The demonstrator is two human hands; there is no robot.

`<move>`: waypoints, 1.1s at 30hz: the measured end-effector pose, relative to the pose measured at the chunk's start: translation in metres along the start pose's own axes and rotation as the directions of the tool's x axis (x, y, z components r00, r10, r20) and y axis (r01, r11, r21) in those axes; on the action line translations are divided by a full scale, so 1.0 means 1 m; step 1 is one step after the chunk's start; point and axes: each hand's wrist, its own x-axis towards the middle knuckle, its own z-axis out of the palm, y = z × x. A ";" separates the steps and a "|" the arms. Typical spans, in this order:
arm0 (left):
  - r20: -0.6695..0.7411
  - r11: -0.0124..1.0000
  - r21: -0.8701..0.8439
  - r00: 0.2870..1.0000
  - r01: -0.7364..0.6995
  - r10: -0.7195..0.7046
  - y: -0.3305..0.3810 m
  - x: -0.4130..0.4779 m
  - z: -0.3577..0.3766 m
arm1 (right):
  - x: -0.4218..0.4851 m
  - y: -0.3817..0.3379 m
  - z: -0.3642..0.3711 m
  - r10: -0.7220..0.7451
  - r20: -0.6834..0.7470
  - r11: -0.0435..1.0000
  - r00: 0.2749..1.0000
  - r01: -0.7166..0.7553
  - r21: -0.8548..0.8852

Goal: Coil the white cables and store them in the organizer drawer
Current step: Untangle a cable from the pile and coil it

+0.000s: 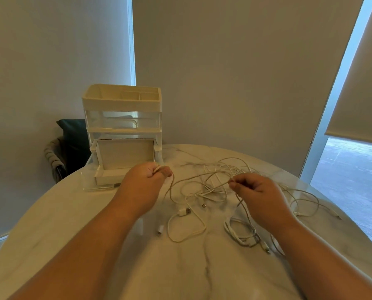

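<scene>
White cable held btwn both grips, above the table.

L grip (pixel 146 180) is curled tight round a white cable (pixel 171 187); R grip (pixel 256 193) is pinched on a strand w/ thumb & forefinger, apparently the same cable. The other cables (pixel 215 169) are left tangled on the marble table (pixel 180 273), btwn & beyond the grips. The organizer (pixel 122 105) is set at the table's far left, its bottom drawer (pixel 124 154) pulled open, just behind L grip.

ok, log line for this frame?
stage: cable in hands | left hand: grips white cable | right hand: pinches cable strand | loose cables: tangled on table | organizer drawer: pulled out
</scene>
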 end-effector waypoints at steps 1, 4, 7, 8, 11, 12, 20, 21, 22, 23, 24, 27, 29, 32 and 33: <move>-0.020 0.998 -0.058 1.000 0.019 -0.020 -0.001 0.002 -0.004 | 0.001 0.001 -0.002 0.002 -0.018 0.998 1.000 -0.001 0.056; -0.067 0.975 -0.217 0.996 0.036 -0.052 -0.002 0.004 -0.012 | 0.002 0.004 -0.001 0.023 -0.007 0.984 1.000 -0.022 0.176; -0.146 0.918 -0.396 0.988 -0.007 -0.056 0.003 0.003 -0.018 | 0.003 0.004 0.001 0.001 0.033 0.964 0.999 -0.010 0.265; -0.196 0.890 -0.454 0.979 -0.038 -0.058 0.005 0.003 -0.021 | 0.003 0.002 0.000 -0.023 0.049 0.948 0.999 0.006 0.317; -0.310 0.814 -0.567 0.948 -0.128 -0.067 0.014 -0.001 -0.031 | 0.003 -0.003 -0.001 -0.097 0.147 0.924 0.984 0.034 0.381; -0.305 0.815 -0.560 0.952 -0.150 -0.034 0.017 -0.003 -0.034 | 0.003 -0.004 0.000 -0.105 0.178 0.933 0.978 0.035 0.359; 0.411 0.973 0.127 0.903 -0.191 0.123 0.036 -0.033 0.008 | 0.009 -0.013 0.023 0.155 0.124 0.850 0.980 -0.197 0.489; 0.429 0.958 0.202 0.898 -0.205 0.102 0.034 -0.032 0.016 | 0.009 -0.014 0.023 0.179 0.165 0.796 0.970 -0.242 0.555; 0.418 0.940 0.266 0.904 -0.214 0.087 0.031 -0.030 0.022 | 0.010 -0.015 0.022 0.180 0.227 0.743 0.957 -0.283 0.606; 0.393 0.927 0.313 0.917 -0.208 0.073 0.030 -0.027 0.026 | 0.010 -0.015 0.019 0.173 0.299 0.698 0.939 -0.331 0.635; 0.359 0.921 0.338 0.931 -0.193 0.064 0.028 -0.024 0.027 | 0.010 -0.016 0.016 0.168 0.370 0.651 0.914 -0.385 0.655; 0.218 0.958 0.263 0.975 -0.111 0.053 0.023 -0.016 0.023 | 0.014 -0.016 0.006 0.122 0.539 0.394 0.834 -0.539 0.744; 0.148 0.985 0.161 0.988 -0.058 0.034 0.020 -0.012 0.018 | 0.018 -0.016 -0.002 0.002 0.644 0.155 0.765 -0.637 0.756; 0.059 0.998 0.068 0.998 -0.014 0.010 0.014 -0.005 0.011 | 0.021 -0.015 -0.015 -0.155 0.736 0.122 0.659 -0.727 0.676; 0.004 0.997 0.075 0.999 -0.034 0.033 0.012 -0.002 0.009 | 0.020 -0.015 -0.017 -0.174 0.743 0.165 0.646 -0.725 0.669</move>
